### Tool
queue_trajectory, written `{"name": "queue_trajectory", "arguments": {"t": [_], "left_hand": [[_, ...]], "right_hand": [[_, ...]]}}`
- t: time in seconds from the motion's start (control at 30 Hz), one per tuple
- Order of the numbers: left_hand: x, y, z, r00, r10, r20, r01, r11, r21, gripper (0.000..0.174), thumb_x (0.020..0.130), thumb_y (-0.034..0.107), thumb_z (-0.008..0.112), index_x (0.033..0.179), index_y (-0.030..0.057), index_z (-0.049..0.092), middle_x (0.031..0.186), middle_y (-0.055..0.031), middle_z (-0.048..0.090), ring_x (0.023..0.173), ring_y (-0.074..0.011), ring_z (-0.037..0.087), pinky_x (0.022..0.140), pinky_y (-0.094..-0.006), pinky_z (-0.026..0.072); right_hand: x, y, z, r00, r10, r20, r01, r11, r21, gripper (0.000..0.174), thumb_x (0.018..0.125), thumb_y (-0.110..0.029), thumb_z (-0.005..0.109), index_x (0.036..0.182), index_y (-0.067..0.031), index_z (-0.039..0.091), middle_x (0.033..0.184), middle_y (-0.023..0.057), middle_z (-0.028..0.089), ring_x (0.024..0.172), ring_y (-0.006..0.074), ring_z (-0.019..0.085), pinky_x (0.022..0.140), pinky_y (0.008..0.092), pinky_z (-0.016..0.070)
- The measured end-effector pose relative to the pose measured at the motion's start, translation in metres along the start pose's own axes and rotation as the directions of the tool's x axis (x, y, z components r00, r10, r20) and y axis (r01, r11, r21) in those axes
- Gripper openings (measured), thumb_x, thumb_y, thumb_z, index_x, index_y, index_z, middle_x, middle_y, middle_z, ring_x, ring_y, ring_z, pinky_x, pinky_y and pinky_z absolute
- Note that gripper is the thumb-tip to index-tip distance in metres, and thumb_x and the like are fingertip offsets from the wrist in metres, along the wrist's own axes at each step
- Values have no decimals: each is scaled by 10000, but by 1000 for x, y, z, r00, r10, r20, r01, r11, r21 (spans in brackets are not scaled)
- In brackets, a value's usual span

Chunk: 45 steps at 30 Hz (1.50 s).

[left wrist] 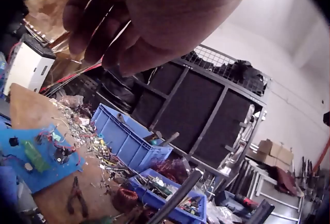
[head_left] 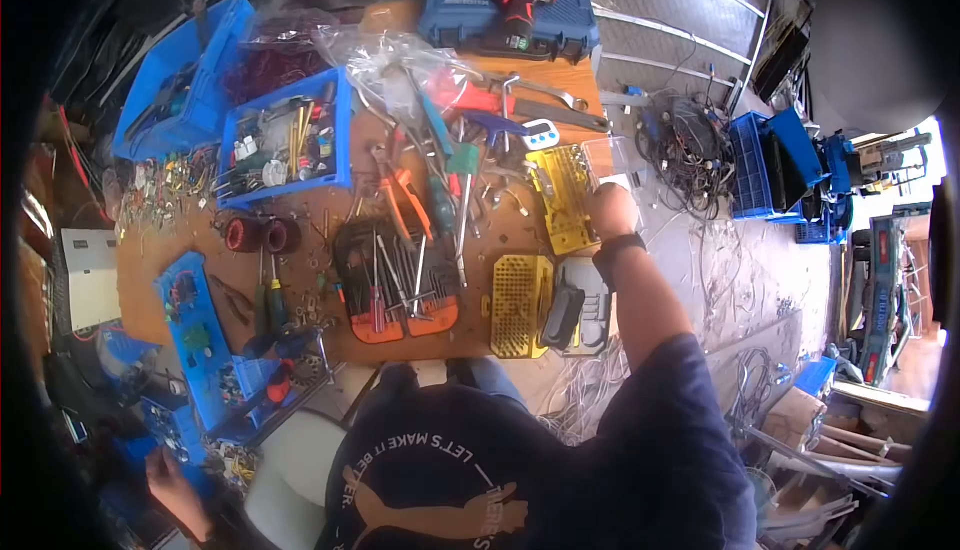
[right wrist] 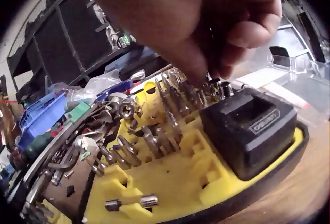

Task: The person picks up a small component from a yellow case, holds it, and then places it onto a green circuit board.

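My right hand (head_left: 612, 212) reaches over a yellow bit case (head_left: 560, 190) at the table's right side. In the right wrist view, the thumb and curled fingers of that hand (right wrist: 221, 23) pinch at a small metal bit among the upright bits (right wrist: 175, 100); the fingers partly hide it. A black block (right wrist: 247, 131) sits in the yellow case beside them. My left hand (head_left: 175, 490) is low at the left, away from the table, its fingers loosely bent with nothing in them. The left wrist view shows this same hand (left wrist: 149, 23) from close up.
A second yellow case (head_left: 520, 305) and a black holder (head_left: 563, 315) lie nearer me. Pliers (head_left: 410, 205), screwdrivers and an orange-edged tool set (head_left: 430, 322) cover the middle. Blue bins (head_left: 345, 140) stand left, a drill (head_left: 518, 0) on a blue case (head_left: 440, 15) at the back.
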State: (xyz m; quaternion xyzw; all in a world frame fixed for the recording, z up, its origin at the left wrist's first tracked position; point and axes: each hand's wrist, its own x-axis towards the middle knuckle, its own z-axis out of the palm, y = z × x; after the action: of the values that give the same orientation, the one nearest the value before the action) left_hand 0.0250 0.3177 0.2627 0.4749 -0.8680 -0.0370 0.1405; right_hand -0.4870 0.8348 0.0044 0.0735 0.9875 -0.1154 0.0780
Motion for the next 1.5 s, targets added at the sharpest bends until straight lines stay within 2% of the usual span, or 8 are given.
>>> {"name": "queue_trajectory", "arguments": {"t": [0.13, 0.33, 0.43, 0.53, 1.07, 1.17, 1.33, 1.5], "left_hand": [[1, -27, 5, 993, 104, -49, -100, 992, 82, 198, 869, 111, 570, 947, -69, 597, 875, -170, 639, 777, -238, 595, 737, -327, 466], [1, -1, -3, 999, -39, 3, 39, 999, -11, 196, 867, 109, 576, 955, -65, 595, 881, -179, 640, 779, -242, 592, 747, -324, 466], [5, -5, 2, 999, 28, -45, -29, 999, -21, 191, 868, 108, 579, 951, -63, 594, 866, -174, 639, 768, -234, 591, 735, -317, 466], [9, -10, 5, 999, 15, -43, -17, 999, -31, 186, 867, 109, 584, 945, -60, 595, 855, -159, 640, 757, -218, 591, 721, -311, 466], [4, -3, 3, 999, 17, -51, -18, 1000, -12, 175, 870, 109, 582, 929, -54, 604, 845, -134, 645, 734, -173, 574, 705, -287, 461], [3, -12, 4, 996, 21, -82, -25, 999, -46, 170, 871, 104, 582, 929, -54, 605, 848, -133, 646, 744, -177, 582, 710, -285, 462], [-1, 1, 2, 999, -4, -47, 3, 1000, -20, 169, 869, 99, 587, 944, -52, 604, 857, -135, 648, 755, -175, 587, 718, -286, 462], [-2, -3, 5, 999, -33, -41, 32, 999, -28, 177, 867, 110, 592, 941, -50, 605, 862, -144, 648, 753, -186, 591, 716, -294, 466]], "right_hand": [[-11, 5, -8, 1000, -8, -28, 12, 989, 147, 225, 698, -234, 620, 807, -48, 684, 765, 183, 656, 725, 329, 654, 677, 399, 515], [-7, 32, -20, 959, -43, -278, 138, 934, 330, 256, 694, -174, 652, 825, 46, 651, 689, 189, 655, 629, 252, 669, 593, 324, 524], [-10, 34, -36, 985, 167, 47, -120, 463, 878, 211, 712, -107, 640, 774, 93, 614, 630, 122, 640, 554, 143, 617, 529, 265, 500], [-10, 42, -34, 988, 146, 58, -117, 434, 893, 199, 711, -89, 642, 774, 97, 612, 646, 142, 641, 555, 169, 623, 530, 259, 502], [-11, 42, -17, 989, -81, 120, -69, 459, 886, 89, 783, -26, 603, 811, 56, 584, 719, 100, 627, 622, 175, 638, 591, 257, 554], [-10, 39, -21, 986, -96, 134, -56, 566, 822, 109, 792, -40, 600, 846, 54, 600, 697, 74, 620, 616, 140, 626, 543, 240, 526], [0, 46, -11, 932, -326, -159, 363, 845, 392, 192, 773, -141, 604, 855, 26, 651, 722, 166, 650, 630, 248, 644, 594, 343, 496], [6, 39, -11, 960, -273, -67, 279, 903, 327, 195, 765, -167, 599, 842, -1, 665, 785, 203, 643, 735, 333, 642, 673, 376, 496]]}}
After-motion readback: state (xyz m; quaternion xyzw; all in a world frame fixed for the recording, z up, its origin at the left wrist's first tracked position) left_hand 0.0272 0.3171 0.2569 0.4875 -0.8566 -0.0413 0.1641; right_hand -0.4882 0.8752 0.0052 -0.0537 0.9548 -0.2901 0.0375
